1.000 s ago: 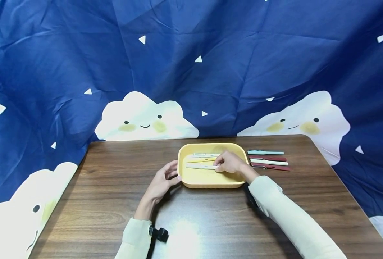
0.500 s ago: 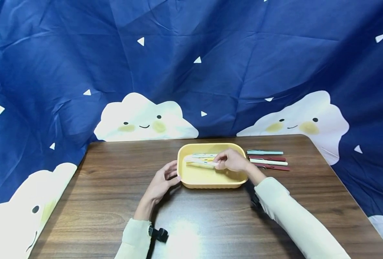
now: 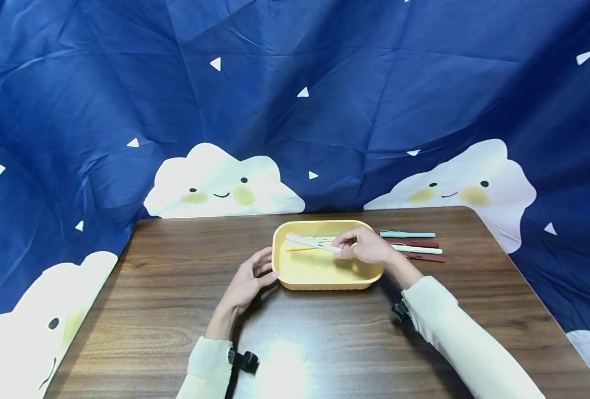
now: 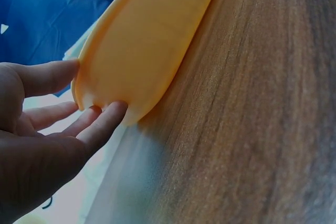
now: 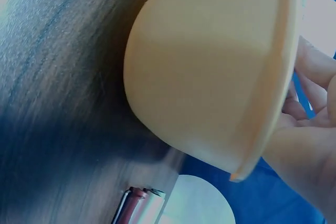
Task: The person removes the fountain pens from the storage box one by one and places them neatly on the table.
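A yellow tray [image 3: 329,286] stands near the back of the wooden table. My right hand [image 3: 367,246] pinches a white pen [image 3: 311,243] by its right end and holds it slanted over the tray, its left end higher. Beneath it in the tray lie a yellow pen [image 3: 297,248] and a pale pen [image 3: 323,239], both partly covered by the held one. With its fingers spread, my left hand [image 3: 246,284] touches the tray's left end; in the left wrist view its fingertips press the outer wall [image 4: 142,40]. The right wrist view has the tray wall hiding the held pen.
Right of the tray, pens lie in a row: a light blue pen [image 3: 408,235], a white pen [image 3: 421,250] and two dark red pens, one of them nearest the front [image 3: 428,257]. A blue curtain [image 3: 275,83] with clouds hangs behind the table.
My right hand has lifted the white pen off the tray floor and moved slightly right, tilting the pen's left end upward. My left hand has stayed at the tray's left end.
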### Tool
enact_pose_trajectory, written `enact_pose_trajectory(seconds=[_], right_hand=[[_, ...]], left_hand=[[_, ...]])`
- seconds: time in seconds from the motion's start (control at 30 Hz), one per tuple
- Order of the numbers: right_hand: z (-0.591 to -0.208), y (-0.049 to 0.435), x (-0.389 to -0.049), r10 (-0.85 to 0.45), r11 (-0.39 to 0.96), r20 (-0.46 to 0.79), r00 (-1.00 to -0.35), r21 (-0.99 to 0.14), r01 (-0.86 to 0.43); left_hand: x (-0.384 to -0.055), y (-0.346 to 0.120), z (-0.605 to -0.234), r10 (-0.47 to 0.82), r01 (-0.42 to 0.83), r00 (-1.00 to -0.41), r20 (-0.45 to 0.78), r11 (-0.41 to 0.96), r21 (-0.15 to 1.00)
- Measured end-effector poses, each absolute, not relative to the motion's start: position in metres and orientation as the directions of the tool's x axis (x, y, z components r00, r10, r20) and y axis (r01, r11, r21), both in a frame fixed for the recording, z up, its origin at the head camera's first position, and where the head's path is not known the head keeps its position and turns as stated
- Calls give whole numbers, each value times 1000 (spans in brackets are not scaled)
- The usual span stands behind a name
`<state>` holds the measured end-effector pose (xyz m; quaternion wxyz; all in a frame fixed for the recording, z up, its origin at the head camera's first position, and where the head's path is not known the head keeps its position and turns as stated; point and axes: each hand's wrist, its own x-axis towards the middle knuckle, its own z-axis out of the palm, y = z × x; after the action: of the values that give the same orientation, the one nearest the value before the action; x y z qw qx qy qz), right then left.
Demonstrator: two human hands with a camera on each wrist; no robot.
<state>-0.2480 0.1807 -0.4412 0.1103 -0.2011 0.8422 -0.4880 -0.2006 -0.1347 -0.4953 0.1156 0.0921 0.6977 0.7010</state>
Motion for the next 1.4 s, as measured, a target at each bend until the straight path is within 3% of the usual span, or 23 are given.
enact_pose_trajectory(seconds=[1.03,1.4], right_hand=[[-427,214,-234,-402,389,83,-912,-886,-252],[-424,238,-227,-356,418,57,-933,-883,-213]], left_hand=[[-201,-132,-496,280,-37,-960,-29,-23,999],[-200,-132,-495,281,-46,-959,-37,-25,999]])
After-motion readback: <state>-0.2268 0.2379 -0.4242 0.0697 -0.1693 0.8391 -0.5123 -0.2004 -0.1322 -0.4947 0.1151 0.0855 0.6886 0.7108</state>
